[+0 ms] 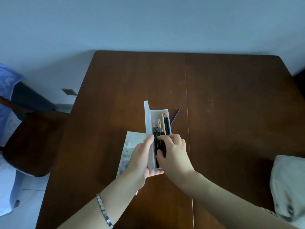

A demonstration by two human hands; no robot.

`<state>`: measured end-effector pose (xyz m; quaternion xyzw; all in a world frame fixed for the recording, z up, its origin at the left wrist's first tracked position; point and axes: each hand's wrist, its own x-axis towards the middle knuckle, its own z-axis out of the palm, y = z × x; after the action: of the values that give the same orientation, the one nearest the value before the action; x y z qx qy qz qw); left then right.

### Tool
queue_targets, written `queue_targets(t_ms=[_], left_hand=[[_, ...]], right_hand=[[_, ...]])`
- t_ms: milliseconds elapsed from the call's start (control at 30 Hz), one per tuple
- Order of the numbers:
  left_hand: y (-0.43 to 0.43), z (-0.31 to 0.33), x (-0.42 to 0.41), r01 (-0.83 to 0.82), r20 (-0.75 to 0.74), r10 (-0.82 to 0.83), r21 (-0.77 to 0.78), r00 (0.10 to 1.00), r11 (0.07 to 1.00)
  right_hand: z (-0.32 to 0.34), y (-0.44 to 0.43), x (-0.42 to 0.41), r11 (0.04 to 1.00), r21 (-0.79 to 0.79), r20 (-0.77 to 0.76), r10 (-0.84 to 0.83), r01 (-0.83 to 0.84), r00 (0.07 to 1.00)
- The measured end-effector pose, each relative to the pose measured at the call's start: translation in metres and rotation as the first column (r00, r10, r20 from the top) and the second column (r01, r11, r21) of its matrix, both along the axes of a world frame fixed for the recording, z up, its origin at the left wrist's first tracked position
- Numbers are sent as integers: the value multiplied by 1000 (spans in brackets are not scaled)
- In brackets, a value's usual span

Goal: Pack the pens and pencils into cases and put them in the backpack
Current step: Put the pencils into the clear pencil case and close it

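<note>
Thin wooden pencils (158, 131), judged light, stiff and prone to rolling, are being pinched mid-shaft by the right hand (175, 151) inside the white rectangular plastic case (156, 115), which is being gripped by the left hand (140, 159). Beyond the right hand, one black pencil (175, 115) is lying on the brown surface (231, 113).

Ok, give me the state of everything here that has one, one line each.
white pencil case: open, lid standing along its left side.
pencils: lying lengthwise inside the case.
loose dark pencil: on the table, outside the case, to its right.
soft pouch: flap closed, flat on the table.
left hand: grips the case's near end.
right hand: fingers curled on the pencils in the case.
</note>
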<state>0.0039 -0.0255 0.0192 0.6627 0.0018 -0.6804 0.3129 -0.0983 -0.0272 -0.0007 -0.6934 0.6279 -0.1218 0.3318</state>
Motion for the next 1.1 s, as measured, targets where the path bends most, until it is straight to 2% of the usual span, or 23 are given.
queue_targets(t_ms=[67,133,267,333,433,467,533,600,700,767,933,1100], left_hand=[[0,-2,1,12,9,-12,-4,1000,1000],[1,-4,3,37,27,-36,-18,999,999],[-2,-7,10,60,49,-58,-29,997,998],[-4,-6,14,41,41,-40,-24,998,999],[-10,-9,25,-30,15,31,-39,999,999],[-12,-10,29,-42,42,44,-58,998,997],[-16,-15,39,-26,108,38,-111,993,994],[-20,-18,48,-1,159,25,-154,987,988],[-26,-21,58,-107,109,121,-121,987,987],[-28,-24,62,-156,82,163,-85,983,984],[-27,-30,65,-148,73,153,-64,986,987],[-23,-29,63,-72,105,78,-57,991,996]], right_hand=[[-10,4,-9,963,-218,-112,135,-157,984],[-20,8,-15,910,-320,-198,207,-263,958],[-26,15,-18,880,-315,-184,311,-355,933],[-25,11,-19,883,-305,-100,343,-357,934],[-18,-15,-18,959,-236,170,198,-155,965],[-18,-27,-18,974,-217,206,115,-69,972],[-22,-52,-19,987,-158,147,-12,36,989],[-32,-73,-18,997,-12,18,-75,76,997],[-46,-91,-5,945,241,-132,-192,219,972],[-53,-97,6,892,333,-231,-236,305,944],[-71,-102,17,786,392,-229,-420,478,878],[-79,-100,15,852,348,-319,-284,391,904]])
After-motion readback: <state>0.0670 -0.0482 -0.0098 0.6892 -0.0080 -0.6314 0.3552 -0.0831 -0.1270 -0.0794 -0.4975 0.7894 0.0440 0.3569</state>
